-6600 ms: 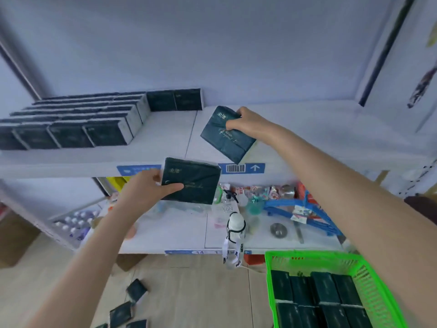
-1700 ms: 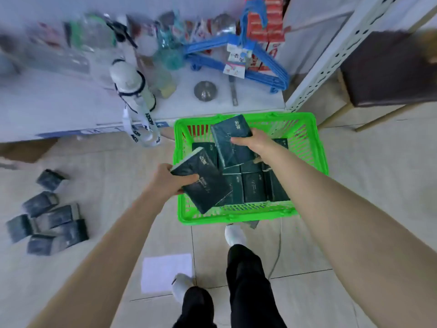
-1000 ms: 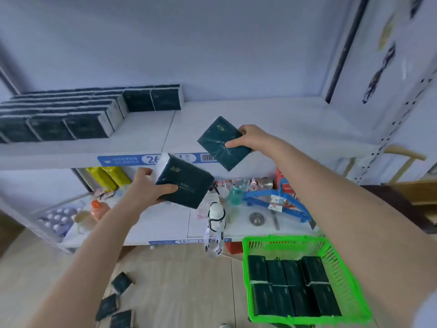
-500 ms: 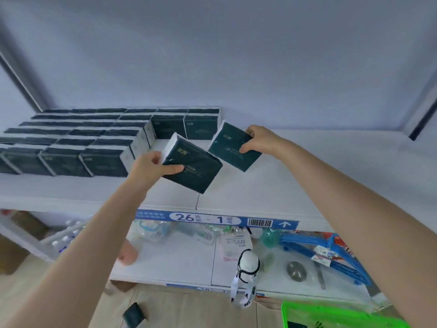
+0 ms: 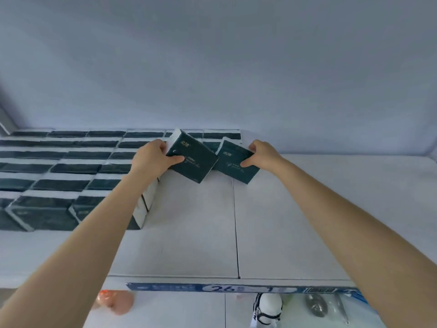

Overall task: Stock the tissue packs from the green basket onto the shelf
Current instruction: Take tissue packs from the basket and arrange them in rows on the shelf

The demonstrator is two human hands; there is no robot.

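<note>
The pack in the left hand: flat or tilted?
Tilted. The left hand grips the pack with its edges slanted, unlike the straight stocked rows.

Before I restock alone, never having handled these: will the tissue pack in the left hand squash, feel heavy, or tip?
Probably light: the left hand holds the tissue pack tilted by one end. Likely soft but shape-keeping; its edges look straight. Probably stable once standing against the shelved packs.

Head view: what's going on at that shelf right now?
A person is stocking dark tissue packs. The left hand grips the left pack and the right hand grips the right pack, both tilted just right of the stocked rows on the white shelf. Neither stands in line with the rows yet.
</note>
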